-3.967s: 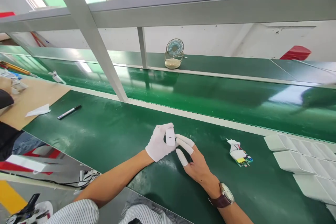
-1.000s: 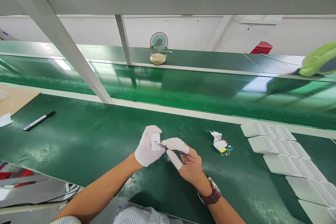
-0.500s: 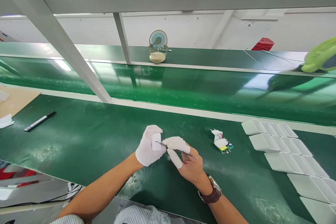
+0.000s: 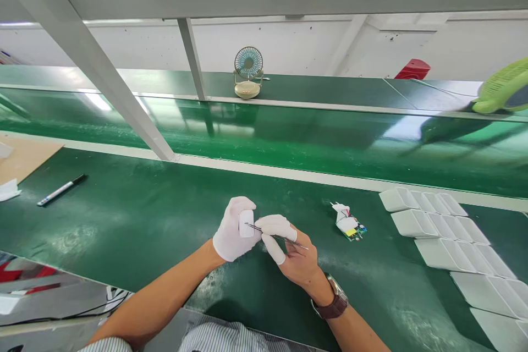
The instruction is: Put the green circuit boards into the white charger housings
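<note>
In the head view, my left hand (image 4: 233, 234), in a white glove, is closed round a small white rectangular plastic piece (image 4: 246, 224) with rounded corners. My right hand (image 4: 291, 250) wears white covers on its fingers and pinches a pair of thin metal tweezers (image 4: 284, 238). The tweezers' tips lie over the face of the white piece; whether they grip anything there is too small to tell. To the right on the green bench sits a small green circuit board (image 4: 352, 229) with a white part and a yellow block on it.
Several white trays (image 4: 416, 224) line the right side of the green worktop (image 4: 165, 203). At the left lie a marker pen (image 4: 61, 190) and a brown board (image 4: 31, 154). Behind a green channel, a shelf holds a small fan (image 4: 248, 69); a lime-green fan (image 4: 501, 88) is at the far right.
Hardly anything differs. Both hands keep the same hold, and the tweezers' tips stay over the white piece.
</note>
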`<state>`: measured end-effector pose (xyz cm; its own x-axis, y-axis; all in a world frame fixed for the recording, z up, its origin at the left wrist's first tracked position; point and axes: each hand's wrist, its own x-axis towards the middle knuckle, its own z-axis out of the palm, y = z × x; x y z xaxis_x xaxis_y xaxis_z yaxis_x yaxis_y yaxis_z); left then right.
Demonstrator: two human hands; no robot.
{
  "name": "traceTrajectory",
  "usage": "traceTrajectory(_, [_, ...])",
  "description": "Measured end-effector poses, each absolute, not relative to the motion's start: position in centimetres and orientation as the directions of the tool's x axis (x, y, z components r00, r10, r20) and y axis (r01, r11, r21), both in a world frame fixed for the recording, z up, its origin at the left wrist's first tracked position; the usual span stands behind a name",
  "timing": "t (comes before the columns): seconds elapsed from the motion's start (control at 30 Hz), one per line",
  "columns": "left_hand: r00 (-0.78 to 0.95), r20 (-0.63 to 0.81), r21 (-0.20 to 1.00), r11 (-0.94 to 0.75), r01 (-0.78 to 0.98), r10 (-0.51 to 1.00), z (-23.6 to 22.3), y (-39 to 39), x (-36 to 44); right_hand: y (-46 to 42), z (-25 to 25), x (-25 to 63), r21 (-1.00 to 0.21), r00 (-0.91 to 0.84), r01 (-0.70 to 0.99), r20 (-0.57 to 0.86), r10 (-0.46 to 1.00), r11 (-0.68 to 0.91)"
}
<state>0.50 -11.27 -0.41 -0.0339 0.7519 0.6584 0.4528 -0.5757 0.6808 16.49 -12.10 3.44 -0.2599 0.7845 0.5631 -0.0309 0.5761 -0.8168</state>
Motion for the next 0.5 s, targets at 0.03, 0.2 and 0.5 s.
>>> traceTrajectory(0.03, [-0.034, 0.662, 0.679, -0.58, 0.45, 0.749, -0.4, -11.25, 0.52, -12.07, 3.47, 16.48, -0.814, -0.262, -0.036, 0.568, 0.78, 0.58])
traceTrajectory(0.2, [-0.031, 0.673, 0.672, -0.593, 0.444, 0.739, -0.61, -11.2, 0.5, -12.05, 3.58, 16.42, -0.811, -0.267, -0.047, 0.573, 0.775, 0.583])
traceTrajectory(0.5, [-0.077, 0.654, 0.699, -0.562, 0.442, 0.752, -0.96, -11.52, 0.92, -12.19, 3.81, 16.66, -0.909, -0.293, 0.007, 0.396, 0.87, 0.416])
